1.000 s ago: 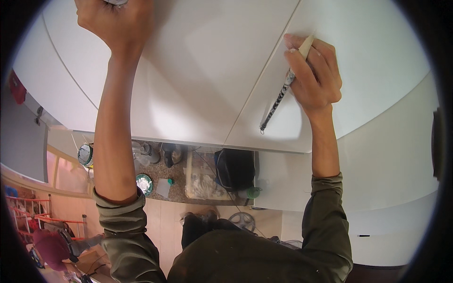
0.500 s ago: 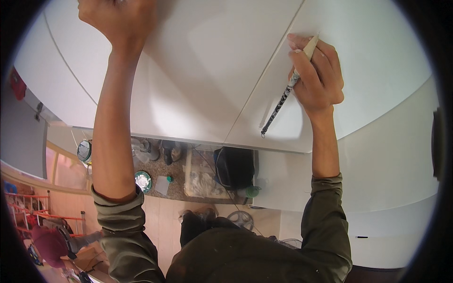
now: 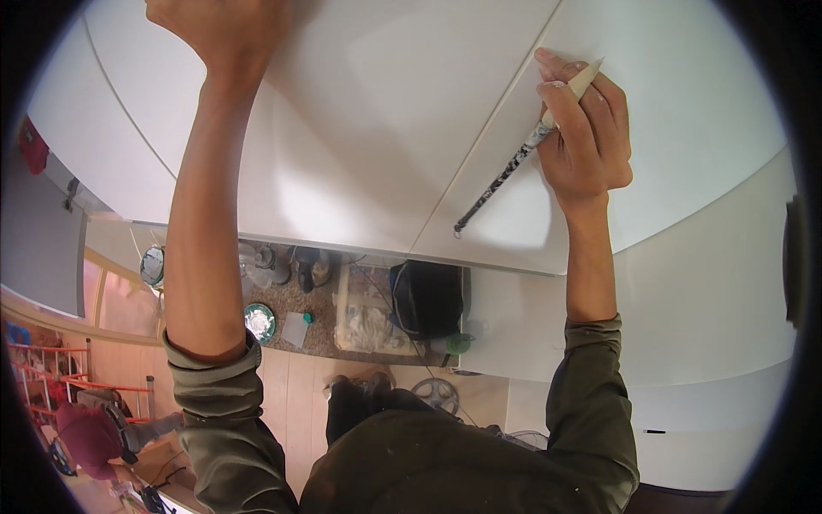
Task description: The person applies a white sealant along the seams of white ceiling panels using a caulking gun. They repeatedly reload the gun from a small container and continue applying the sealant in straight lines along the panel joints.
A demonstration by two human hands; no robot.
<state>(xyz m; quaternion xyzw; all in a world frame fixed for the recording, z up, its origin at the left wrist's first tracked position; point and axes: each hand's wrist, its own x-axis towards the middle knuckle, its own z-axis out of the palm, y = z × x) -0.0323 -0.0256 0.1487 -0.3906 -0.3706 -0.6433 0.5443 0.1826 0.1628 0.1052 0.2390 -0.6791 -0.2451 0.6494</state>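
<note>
My right hand (image 3: 591, 128) is closed on a slim brush (image 3: 505, 178) near a thin seam between white panels. The brush has a paint-spattered dark handle with a small loop at its end and a pale, pointed head. That head sticks up between my thumb and fingers, while the handle slants down to the left. My left hand (image 3: 227, 30) is up at the top edge, over the white panel (image 3: 360, 163); its fingers are cut off by the frame, so what it holds, if anything, is hidden.
Below the panels, a speckled counter (image 3: 312, 349) holds a black bag (image 3: 425, 300), a green-rimmed tin (image 3: 259, 322), a green-capped clear container (image 3: 296, 328) and a tray with crumpled plastic (image 3: 368, 330). At the lower left are an orange ladder (image 3: 90, 392) and a person in maroon (image 3: 88, 439).
My right hand has shifted slightly up and right, and the brush handle now slants more toward the left. My left hand has moved a little farther past the top edge.
</note>
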